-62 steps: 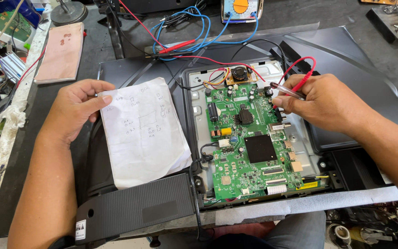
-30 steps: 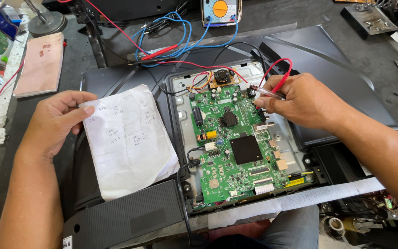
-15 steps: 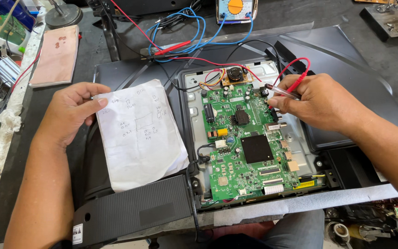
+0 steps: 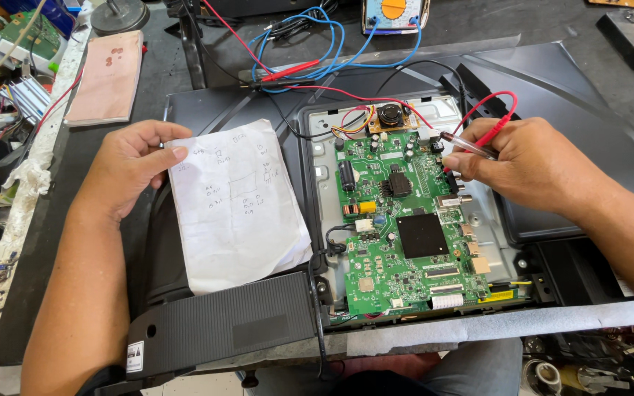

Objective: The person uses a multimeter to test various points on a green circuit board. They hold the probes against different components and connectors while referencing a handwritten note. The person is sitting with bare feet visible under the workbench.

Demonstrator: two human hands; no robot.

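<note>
The desk (image 4: 185,81) carried a large black flat-panel set (image 4: 574,95) lying face down, its rear cover already off, so that the metal chassis plate (image 4: 321,176) and the green circuit board (image 4: 405,227) stood exposed; by that showing, the opening-up was done and the probing of the board was under way, while nothing in view showed any part removed or the cover going back on. A long black ribbed cover strip (image 4: 221,323) lay across the near edge, with a small white rectangular label (image 4: 135,356) at its left end, printed in black. A creased white sheet of paper (image 4: 240,205) with hand-drawn notes lay just left of the board, and the left hand (image 4: 130,165) rested on its upper left corner, fingers spread flat, gripping nothing. The right hand (image 4: 530,165) was closed around a red-leaded test probe (image 4: 467,145), whose tip touched the upper right edge of the board. A pale pink booklet (image 4: 108,77) lay at the far left of the desk. At the far edge stood a meter (image 4: 394,13) with an orange dial, red and blue leads (image 4: 310,51) trailing from it. A narrow yellow sticker (image 4: 497,295) sat at the board's lower right corner, beside a small white strip label (image 4: 447,301).
</note>
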